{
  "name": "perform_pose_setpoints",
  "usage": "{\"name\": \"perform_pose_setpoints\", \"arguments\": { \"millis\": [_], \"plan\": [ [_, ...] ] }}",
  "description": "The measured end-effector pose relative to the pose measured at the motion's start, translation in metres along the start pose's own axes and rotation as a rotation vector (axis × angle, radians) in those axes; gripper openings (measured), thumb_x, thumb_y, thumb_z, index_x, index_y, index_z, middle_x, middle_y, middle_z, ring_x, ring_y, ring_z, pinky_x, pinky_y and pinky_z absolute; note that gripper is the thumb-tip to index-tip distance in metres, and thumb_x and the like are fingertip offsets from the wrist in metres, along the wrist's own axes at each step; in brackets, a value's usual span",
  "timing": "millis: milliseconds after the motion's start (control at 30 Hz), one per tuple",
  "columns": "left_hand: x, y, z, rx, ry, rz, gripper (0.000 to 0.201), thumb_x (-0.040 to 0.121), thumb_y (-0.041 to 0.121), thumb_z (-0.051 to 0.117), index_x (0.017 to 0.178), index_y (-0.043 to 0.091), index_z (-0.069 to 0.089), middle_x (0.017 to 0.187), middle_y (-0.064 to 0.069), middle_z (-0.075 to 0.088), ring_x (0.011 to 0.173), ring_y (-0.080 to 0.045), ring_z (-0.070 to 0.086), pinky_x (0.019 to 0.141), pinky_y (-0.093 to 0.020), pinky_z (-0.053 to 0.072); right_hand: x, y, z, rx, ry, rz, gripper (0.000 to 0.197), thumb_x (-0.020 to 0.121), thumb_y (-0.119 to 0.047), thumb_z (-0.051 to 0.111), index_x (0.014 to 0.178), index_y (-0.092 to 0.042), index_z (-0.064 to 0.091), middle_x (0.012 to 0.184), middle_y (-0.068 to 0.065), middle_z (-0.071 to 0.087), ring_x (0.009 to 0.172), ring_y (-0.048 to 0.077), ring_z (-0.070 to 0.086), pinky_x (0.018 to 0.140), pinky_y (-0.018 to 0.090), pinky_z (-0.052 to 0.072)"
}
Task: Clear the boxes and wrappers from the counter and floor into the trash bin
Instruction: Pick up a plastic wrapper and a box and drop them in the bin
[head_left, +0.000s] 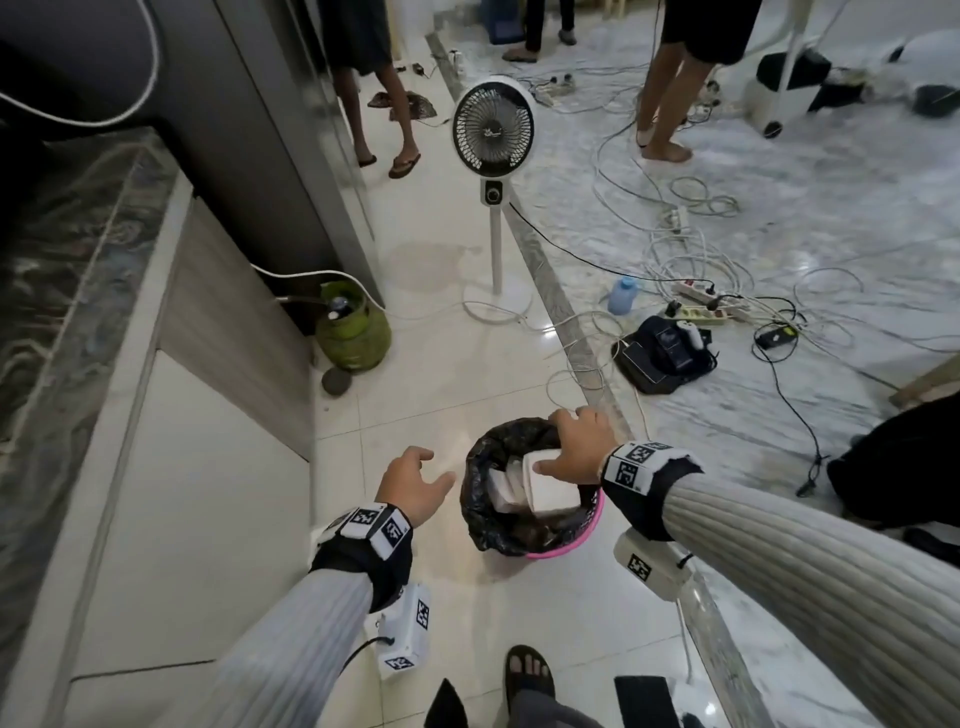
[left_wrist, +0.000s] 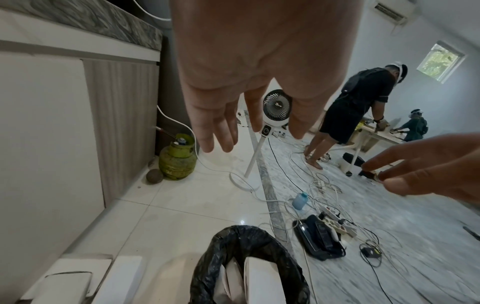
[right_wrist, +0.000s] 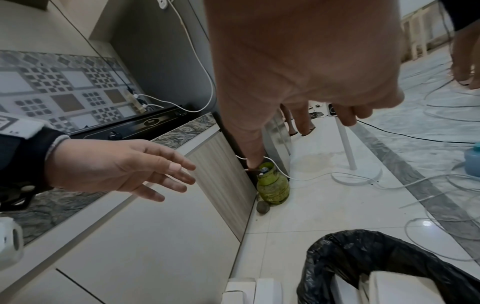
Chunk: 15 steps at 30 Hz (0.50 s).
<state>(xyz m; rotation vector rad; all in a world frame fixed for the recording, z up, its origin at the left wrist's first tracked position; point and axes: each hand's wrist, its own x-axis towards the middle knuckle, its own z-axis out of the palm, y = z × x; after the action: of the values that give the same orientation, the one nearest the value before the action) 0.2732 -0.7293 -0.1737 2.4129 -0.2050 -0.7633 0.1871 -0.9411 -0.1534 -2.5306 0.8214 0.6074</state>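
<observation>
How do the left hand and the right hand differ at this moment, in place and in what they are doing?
The left hand hovers beside the trash bin, over bare floor, fingers spread and empty; the right hand is over the bin's mouth. The left hand touches nothing, while the right hand rests against a white box standing in the bin. Both wear tagged wristbands.

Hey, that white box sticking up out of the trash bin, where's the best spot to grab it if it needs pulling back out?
Probably the white box's upper edge, from above. It stands on edge in the black-lined trash bin, so only the top clears the rim; the lower part is buried among other white boxes.
</observation>
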Motion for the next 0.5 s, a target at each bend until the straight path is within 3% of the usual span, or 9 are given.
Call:
{"name": "perform_pose_setpoints", "arguments": {
  "millis": [233, 500],
  "plan": [
    [-0.040, -0.050, -0.060, -0.100, 0.131, -0.029, 0.050, 0.082, 0.033, 0.064, 0.126, 0.013, 0.051, 0.135, -0.011, 0.052, 0.122, -0.026, 0.053, 0.104, -0.039, 0.043, -0.030, -0.082, 0.005, -0.056, 0.023, -0.136, 0.072, 0.081, -0.046, 0.064, 0.140, -0.015, 0.037, 0.137, 0.018, 0.042, 0.126, 0.038, 0.038, 0.106, 0.043, 0.035],
    [-0.137, -0.151, -0.191, -0.144, 0.390, -0.051, 0.049, 0.081, 0.030, 0.066, 0.124, 0.009, 0.054, 0.131, -0.015, 0.055, 0.120, -0.029, 0.055, 0.103, -0.039, 0.044, -0.114, -0.247, 0.038, -0.179, 0.039, -0.414, 0.065, 0.084, -0.046, 0.061, 0.138, -0.016, 0.041, 0.139, 0.017, 0.041, 0.130, 0.037, 0.036, 0.105, 0.043, 0.038]
  ]
}}
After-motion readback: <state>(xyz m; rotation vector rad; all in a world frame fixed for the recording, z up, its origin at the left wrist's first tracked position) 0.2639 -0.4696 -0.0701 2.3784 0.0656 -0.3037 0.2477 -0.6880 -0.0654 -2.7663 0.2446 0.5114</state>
